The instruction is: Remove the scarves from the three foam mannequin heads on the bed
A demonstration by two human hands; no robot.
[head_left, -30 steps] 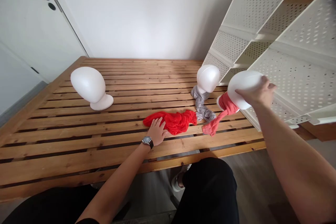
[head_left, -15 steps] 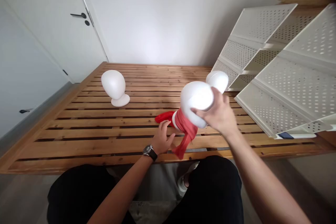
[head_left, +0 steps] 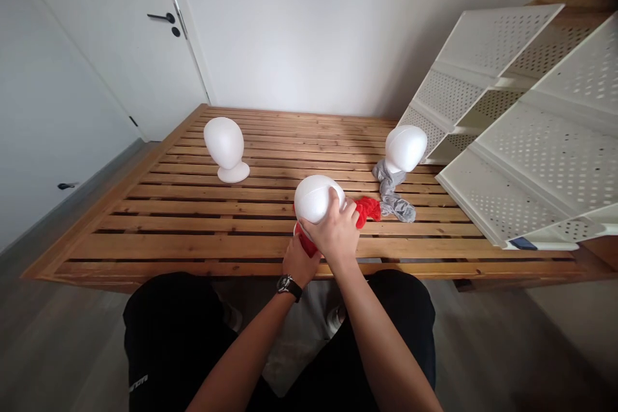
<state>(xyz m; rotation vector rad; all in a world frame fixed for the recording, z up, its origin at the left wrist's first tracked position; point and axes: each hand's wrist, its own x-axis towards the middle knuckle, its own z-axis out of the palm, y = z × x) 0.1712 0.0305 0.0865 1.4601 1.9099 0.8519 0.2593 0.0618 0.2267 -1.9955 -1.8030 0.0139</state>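
Observation:
A white foam mannequin head (head_left: 313,196) stands upright near the bench's front edge with a red scarf (head_left: 369,208) around its neck. One end of the scarf trails to the right over the slats. My right hand (head_left: 337,232) is closed over the head's near right side. Lower down, my left hand (head_left: 300,262), with a watch above it, grips the red scarf at the neck; its fingertips are partly hidden. Back right, a second foam head (head_left: 406,149) wears a grey scarf (head_left: 390,187) whose loose end almost meets the red one.
A bare foam head (head_left: 224,143) stands at the back left of the slatted wooden bench (head_left: 193,246). White perforated shelving (head_left: 535,161) borders the right side. My knees are under the front edge, and a white door (head_left: 120,19) is beyond on the left.
The head with the red scarf has moved left and from tilted to upright on the bench. My left hand has gone from open beside the scarf to gripping it at the neck.

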